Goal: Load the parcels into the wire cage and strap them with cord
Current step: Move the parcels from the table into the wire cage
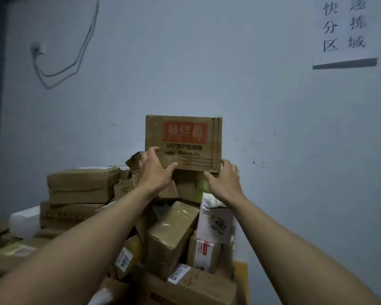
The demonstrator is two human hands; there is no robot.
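While box (183, 137) caps pile (172, 234), left hand (155, 172), right hand (223, 180) fingers (227, 165) flank base.

The upright box (183, 137) tops the parcel heap (174, 234), with stacked cartons (81, 186) to its left.

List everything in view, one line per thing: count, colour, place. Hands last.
printed box: one, brown with a red panel, on top of the heap
loose parcels: many, mostly brown, heaped below it
parcel marked 4003: one, white, right side of the heap
flat cartons: several, brown, stacked at left
wall sign: one, white with dark characters, upper right
socket: one, white, upper left wall
left hand: fingers grip the printed box's lower left corner
right hand: fingers grip its lower right corner
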